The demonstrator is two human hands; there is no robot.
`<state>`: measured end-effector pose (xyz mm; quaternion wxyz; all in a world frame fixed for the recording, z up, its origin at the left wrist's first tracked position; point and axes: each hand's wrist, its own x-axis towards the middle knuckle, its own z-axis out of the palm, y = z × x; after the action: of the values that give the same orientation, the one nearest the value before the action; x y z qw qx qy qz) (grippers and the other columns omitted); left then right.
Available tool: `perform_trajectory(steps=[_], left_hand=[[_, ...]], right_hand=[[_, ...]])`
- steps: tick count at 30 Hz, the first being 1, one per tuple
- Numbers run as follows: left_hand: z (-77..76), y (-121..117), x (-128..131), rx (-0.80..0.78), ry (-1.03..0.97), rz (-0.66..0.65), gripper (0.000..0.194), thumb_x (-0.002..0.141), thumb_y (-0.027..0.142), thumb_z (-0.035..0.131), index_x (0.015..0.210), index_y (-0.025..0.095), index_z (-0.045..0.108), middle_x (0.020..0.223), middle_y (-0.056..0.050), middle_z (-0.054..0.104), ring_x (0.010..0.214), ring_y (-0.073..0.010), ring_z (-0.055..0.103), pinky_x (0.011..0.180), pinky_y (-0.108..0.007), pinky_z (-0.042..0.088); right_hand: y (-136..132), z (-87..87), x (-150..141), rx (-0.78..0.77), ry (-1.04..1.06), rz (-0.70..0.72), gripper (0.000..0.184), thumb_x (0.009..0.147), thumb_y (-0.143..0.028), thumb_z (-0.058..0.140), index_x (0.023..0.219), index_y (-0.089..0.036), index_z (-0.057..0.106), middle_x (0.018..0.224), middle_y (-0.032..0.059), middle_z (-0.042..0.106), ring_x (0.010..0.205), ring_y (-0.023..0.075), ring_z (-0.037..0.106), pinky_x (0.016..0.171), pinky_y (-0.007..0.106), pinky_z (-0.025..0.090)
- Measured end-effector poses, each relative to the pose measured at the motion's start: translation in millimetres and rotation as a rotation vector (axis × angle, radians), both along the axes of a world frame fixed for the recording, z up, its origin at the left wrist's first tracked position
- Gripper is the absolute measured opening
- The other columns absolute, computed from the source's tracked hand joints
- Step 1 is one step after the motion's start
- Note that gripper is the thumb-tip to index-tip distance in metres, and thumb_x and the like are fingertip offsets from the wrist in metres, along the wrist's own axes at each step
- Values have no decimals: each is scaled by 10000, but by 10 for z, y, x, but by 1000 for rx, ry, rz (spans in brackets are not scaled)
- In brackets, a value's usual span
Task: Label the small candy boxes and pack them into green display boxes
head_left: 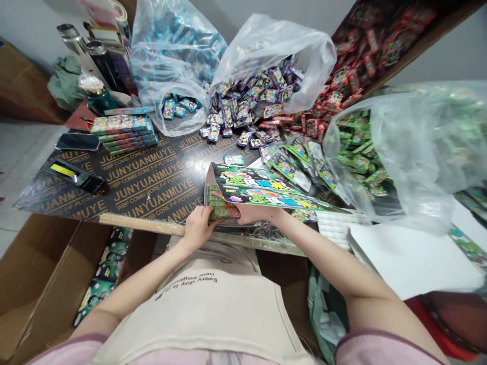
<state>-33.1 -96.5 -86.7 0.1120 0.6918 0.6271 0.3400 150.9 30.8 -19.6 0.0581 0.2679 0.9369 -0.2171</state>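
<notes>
In front of me, near the table edge, stands a printed black and green cardboard display box [262, 185] with its lid flap raised. Small green packs [218, 208] sit stacked in its open left end. My left hand [198, 223] is closed around the near left corner of the box, its fingertips against the packs. Reaching in under the flap, my right hand [253, 214] is closed on the green packs; the flap hides part of its fingers. Just behind the box lies one small blue pack [233, 159].
Plastic bags of blue packs [178, 107], purple packs [243, 106] and green packs [359, 152] line the back, beside a heap of red packs [342, 86]. At left are stacked flat boxes [124, 134], a phone [78, 142] and a black tape dispenser [74, 175]. White sheets [414, 253] lie right.
</notes>
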Motion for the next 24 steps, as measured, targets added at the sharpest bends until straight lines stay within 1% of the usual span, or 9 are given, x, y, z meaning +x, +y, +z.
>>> perform_trajectory(steps=[4, 6, 8, 11, 14, 16, 18, 21, 24], left_hand=[[-30, -103, -8, 161, 86, 3, 505, 790, 283, 685, 1234, 151, 485, 1066, -140, 593, 954, -265, 577, 787, -384, 508], [-31, -105, -7, 231, 54, -19, 364, 863, 232, 591, 1209, 170, 498, 1025, -116, 599, 923, -228, 586, 771, -346, 509], [-45, -71, -12, 248, 18, -94, 251, 905, 180, 507, 1155, 185, 523, 956, -83, 609, 859, -185, 599, 737, -296, 509], [-98, -11, -41, 157, 61, -186, 177, 924, 165, 439, 1041, 189, 570, 853, -58, 605, 782, -167, 601, 696, -273, 505], [-111, -14, -87, 21, 176, -236, 219, 934, 165, 388, 947, 190, 605, 779, -59, 595, 748, -180, 597, 662, -289, 500], [-45, -35, -142, -36, 179, -278, 206, 937, 223, 417, 951, 193, 620, 798, -70, 619, 762, -189, 602, 674, -311, 508], [90, -5, -263, -41, 102, -279, 189, 914, 327, 502, 966, 205, 636, 893, -87, 654, 829, -199, 618, 740, -343, 521], [371, 269, -732, 49, -25, -59, 247, 852, 428, 602, 965, 216, 659, 1036, -97, 664, 989, -221, 615, 886, -380, 502], [691, 799, -1647, 135, -39, 352, 247, 865, 417, 583, 955, 202, 664, 1067, -98, 658, 1077, -232, 589, 974, -398, 456]], right_hand=[[-198, 93, 45, 42, -60, -25, 1064, 634, -439, 770, 1518, -262, 205, 1505, 129, 361, 1284, 393, 430, 1025, 480, 357], [-242, 78, 88, 68, -64, -47, 1117, 620, -455, 788, 1526, -272, 161, 1499, 152, 355, 1302, 411, 398, 999, 499, 368], [-262, 26, 124, 97, -61, -46, 1052, 670, -421, 757, 1524, -303, 153, 1495, 159, 347, 1329, 420, 356, 986, 522, 361], [-278, -79, 143, 119, -43, -61, 945, 732, -363, 696, 1517, -328, 172, 1488, 163, 346, 1356, 420, 309, 1000, 562, 321], [-284, -160, 132, 124, -8, -111, 976, 674, -424, 742, 1504, -325, 238, 1499, 163, 332, 1357, 451, 288, 1020, 602, 276], [-278, -189, 134, 85, 24, -140, 1008, 632, -527, 759, 1493, -310, 282, 1497, 150, 350, 1348, 458, 307, 1035, 596, 281], [-272, -206, 158, 69, 76, -194, 962, 674, -606, 702, 1489, -295, 298, 1486, 126, 388, 1341, 441, 341, 1053, 573, 299], [-269, -228, 207, 145, 175, -272, 802, 802, -578, 577, 1496, -307, 279, 1491, 90, 402, 1350, 424, 350, 1073, 576, 299], [-276, -208, 151, 179, 240, -204, 730, 844, -525, 525, 1499, -368, 242, 1503, 38, 390, 1367, 395, 345, 1077, 569, 321]])
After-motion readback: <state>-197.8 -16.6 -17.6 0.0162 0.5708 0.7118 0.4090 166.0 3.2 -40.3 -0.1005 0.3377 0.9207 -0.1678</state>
